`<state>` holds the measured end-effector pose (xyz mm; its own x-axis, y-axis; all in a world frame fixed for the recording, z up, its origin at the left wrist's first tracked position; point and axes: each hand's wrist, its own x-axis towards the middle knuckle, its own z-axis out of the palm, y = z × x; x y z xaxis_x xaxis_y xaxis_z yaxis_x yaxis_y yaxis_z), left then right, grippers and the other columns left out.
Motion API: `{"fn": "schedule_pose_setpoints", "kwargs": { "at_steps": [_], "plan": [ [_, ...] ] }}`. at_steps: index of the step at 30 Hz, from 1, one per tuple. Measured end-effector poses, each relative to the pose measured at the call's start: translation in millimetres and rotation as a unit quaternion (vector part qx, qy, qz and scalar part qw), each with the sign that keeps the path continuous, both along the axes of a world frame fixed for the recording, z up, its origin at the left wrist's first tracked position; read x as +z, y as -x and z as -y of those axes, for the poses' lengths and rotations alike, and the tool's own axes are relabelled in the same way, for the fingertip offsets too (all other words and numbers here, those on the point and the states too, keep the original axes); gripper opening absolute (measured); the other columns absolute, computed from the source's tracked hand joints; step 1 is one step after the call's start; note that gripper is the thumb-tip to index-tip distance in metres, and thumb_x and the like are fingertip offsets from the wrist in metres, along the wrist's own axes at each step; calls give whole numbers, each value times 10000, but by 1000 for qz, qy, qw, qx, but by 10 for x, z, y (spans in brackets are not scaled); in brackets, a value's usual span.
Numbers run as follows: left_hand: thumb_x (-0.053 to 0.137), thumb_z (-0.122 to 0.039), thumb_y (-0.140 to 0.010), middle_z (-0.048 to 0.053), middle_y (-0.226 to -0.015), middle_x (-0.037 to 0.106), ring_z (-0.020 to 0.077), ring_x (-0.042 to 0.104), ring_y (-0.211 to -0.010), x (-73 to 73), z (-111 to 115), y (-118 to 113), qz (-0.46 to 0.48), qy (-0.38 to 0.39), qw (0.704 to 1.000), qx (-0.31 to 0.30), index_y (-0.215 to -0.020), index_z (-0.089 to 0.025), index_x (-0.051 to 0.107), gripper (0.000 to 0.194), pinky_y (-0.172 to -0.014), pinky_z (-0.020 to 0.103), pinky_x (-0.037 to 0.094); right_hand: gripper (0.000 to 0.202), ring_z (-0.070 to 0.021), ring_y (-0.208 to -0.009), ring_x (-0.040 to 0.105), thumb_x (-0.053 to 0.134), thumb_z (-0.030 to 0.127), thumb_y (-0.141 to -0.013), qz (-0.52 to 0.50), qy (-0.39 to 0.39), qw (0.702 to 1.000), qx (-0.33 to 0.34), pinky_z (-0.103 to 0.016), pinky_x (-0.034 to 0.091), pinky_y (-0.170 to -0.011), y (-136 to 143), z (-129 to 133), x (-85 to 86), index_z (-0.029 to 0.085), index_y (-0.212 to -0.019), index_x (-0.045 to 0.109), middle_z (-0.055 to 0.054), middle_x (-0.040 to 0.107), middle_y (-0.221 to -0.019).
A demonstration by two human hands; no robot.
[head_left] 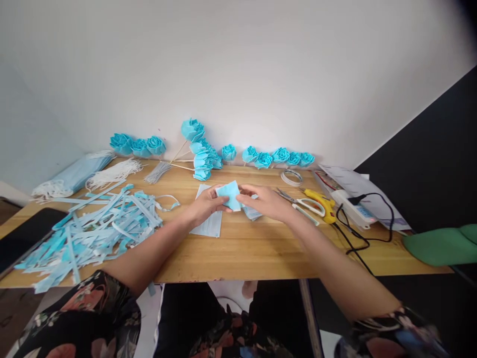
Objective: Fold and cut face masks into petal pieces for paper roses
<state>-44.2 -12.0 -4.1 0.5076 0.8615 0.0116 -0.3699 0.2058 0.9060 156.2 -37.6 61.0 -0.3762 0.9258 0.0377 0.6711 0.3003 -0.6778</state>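
A small blue square of mask fabric (pixel 230 194) is pinched between my two hands above the middle of the table. My left hand (pixel 208 205) grips its left side, thumb on top. On the other side my right hand (pixel 263 201) has its thumb and fingers closed on the right edge. Beneath my left hand lies a flat pale blue mask sheet (pixel 208 226). A small stack of cut blue pieces (pixel 252 214) sits partly hidden under my right hand.
A heap of blue strips (pixel 100 228) and a phone (pixel 22 238) are on the left. Blue fabric flowers (pixel 203 159) line the wall. Scissors (pixel 311 206), a tape roll (pixel 291 177), a yellow glue gun (pixel 322 201) and a corded power strip (pixel 354 209) lie at right.
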Motion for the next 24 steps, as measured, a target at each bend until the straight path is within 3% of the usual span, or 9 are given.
{"fn": "schedule_pose_setpoints", "kwargs": {
  "at_steps": [4,7,13,17,20,22,24],
  "plan": [
    [851,-317,-665,104,-1022,718,178,700,-803,30,17,12,2,0,1000,-7,-1102,-122,653,518,-700,301,599,344,-136,-639,520,618,489,-803,-48,-32,996,-67,-258,366,-598,171,-206,-244,155,-728,654,-5,627,-684],
    [825,-398,-697,119,-969,729,180,703,-774,24,-2,33,-14,13,1000,-10,-1082,-101,677,508,-644,271,589,322,-115,-600,460,607,462,-788,-105,-28,990,-86,-241,324,-562,165,-280,-345,158,-684,603,19,554,-625],
    [817,-367,-722,109,-885,745,162,706,-738,-36,-45,44,-5,56,998,-21,-1029,-90,711,426,-644,243,586,424,-85,-529,326,560,453,-827,-52,-83,992,-82,-250,221,-523,80,-298,-330,187,-535,408,55,338,-516],
    [758,-265,-798,105,-881,746,144,699,-723,22,-29,58,-6,91,996,-13,-1050,-85,702,315,-623,224,582,377,-99,-516,382,564,420,-843,-72,-130,979,-136,-252,267,-514,-109,-379,-304,175,-561,518,43,419,-515],
    [711,-203,-835,88,-839,734,116,674,-657,88,5,69,-29,133,990,-37,-1050,-78,697,249,-571,198,563,219,-146,-597,558,584,342,-870,-91,-237,953,-167,-267,399,-576,-190,-350,-270,173,-798,704,8,641,-648],
    [694,-177,-842,73,-804,720,102,651,-614,107,28,68,-45,159,984,-62,-1027,-75,694,211,-538,191,546,195,-183,-777,665,557,249,-901,-84,-343,926,-133,-298,481,-706,-173,-274,-261,195,-947,739,-30,747,-856],
    [690,-162,-838,56,-763,700,95,632,-586,99,41,61,-51,180,979,-82,-982,-76,688,168,-515,190,531,243,-194,-903,691,517,163,-919,-45,-431,900,-49,-328,502,-811,-122,-189,-286,210,-1004,740,-46,768,-967]
  ]
}}
